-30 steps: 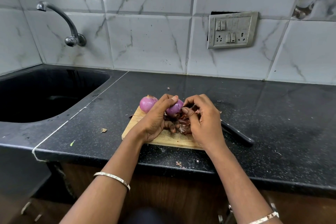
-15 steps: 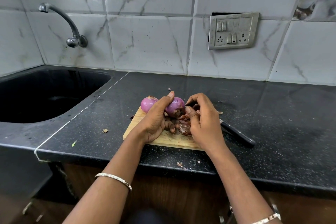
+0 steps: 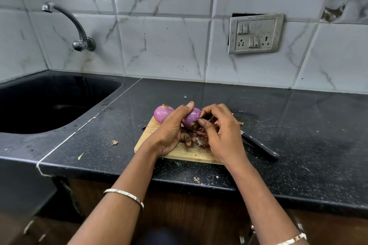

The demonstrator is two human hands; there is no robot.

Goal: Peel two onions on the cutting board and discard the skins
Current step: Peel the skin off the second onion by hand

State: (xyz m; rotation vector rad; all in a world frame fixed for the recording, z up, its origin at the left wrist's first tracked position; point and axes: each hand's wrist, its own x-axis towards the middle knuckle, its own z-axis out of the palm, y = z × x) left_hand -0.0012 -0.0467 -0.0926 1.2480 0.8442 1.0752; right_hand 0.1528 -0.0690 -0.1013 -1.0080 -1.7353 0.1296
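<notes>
Sink (image 3: 49,103) sunk in worktop (image 3: 298,125) left end. Wooden cutting board (image 3: 187,154) near worktop front edge. First onion (image 3: 162,114) rests on board's far-left corner. Left hand (image 3: 171,131) grips second onion (image 3: 191,118) above board, fingers curled round it. Right hand (image 3: 223,135) pinches skin at its root end. Loose skins (image 3: 201,140) heaped on board under hands. Black-handled knife (image 3: 258,146) on worktop just right of board.
</notes>
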